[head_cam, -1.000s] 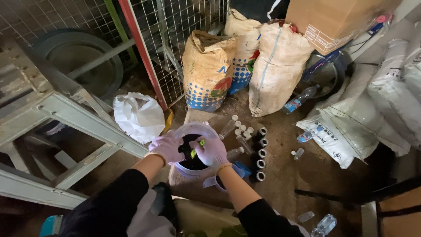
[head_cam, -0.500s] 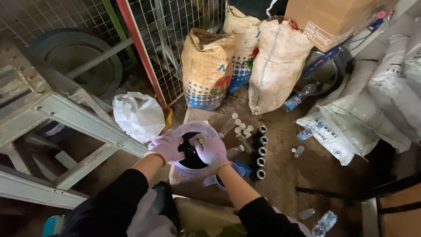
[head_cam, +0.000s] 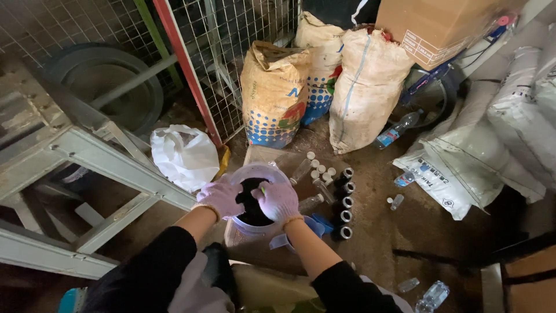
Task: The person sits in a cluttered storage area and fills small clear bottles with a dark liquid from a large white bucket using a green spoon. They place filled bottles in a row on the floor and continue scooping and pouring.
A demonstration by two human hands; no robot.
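right hand (head_cam: 278, 200) has dipped its green tool (head_cam: 263, 189) deeper into the clear jug (head_cam: 255, 174) of dark soil, left hand (head_cam: 221, 197) clasping the rim, right fingers closed on the tool; five vials (head_cam: 344, 203) filled, several empty.

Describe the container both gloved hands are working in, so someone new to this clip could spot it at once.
Start at the tall tan sack against the wire fence and drop toward the camera to the cardboard sheet on the floor. There stands a round clear tub of dark soil, far wider than the small filled vials lined up beside it.
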